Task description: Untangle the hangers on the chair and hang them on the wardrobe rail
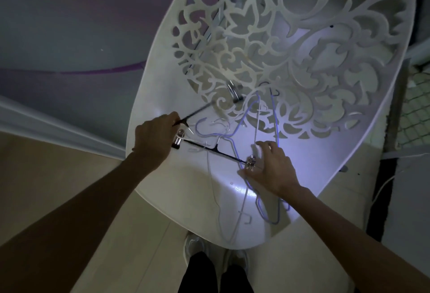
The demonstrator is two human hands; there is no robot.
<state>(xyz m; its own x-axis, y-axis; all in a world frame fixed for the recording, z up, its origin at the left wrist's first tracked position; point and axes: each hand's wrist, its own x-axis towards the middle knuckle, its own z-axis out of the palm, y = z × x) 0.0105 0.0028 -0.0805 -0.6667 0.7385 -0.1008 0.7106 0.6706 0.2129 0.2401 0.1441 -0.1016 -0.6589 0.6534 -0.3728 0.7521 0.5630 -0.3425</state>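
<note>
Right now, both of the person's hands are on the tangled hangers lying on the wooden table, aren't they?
Not quite: the head view shows the left hand and right hand on the tangled hangers, but these lie on the seat of a white chair with a cut-out backrest, not on a wooden table.

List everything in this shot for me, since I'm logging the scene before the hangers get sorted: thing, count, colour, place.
chair: one, white, cut-out floral back, centre of view.
clip hangers: at least two, black bars with chrome clips; one across the seat, one lifted at left.
wire hangers: several, blue-purple and white, tangled on the seat; exact count unclear.
floor: pale beige, lower left.
wall: grey-purple, upper left.
shoes: two, pale, below the seat edge.
left hand: fingers grip the lifted black hanger.
right hand: fingers spread on the tangle beside a chrome clip.
</note>
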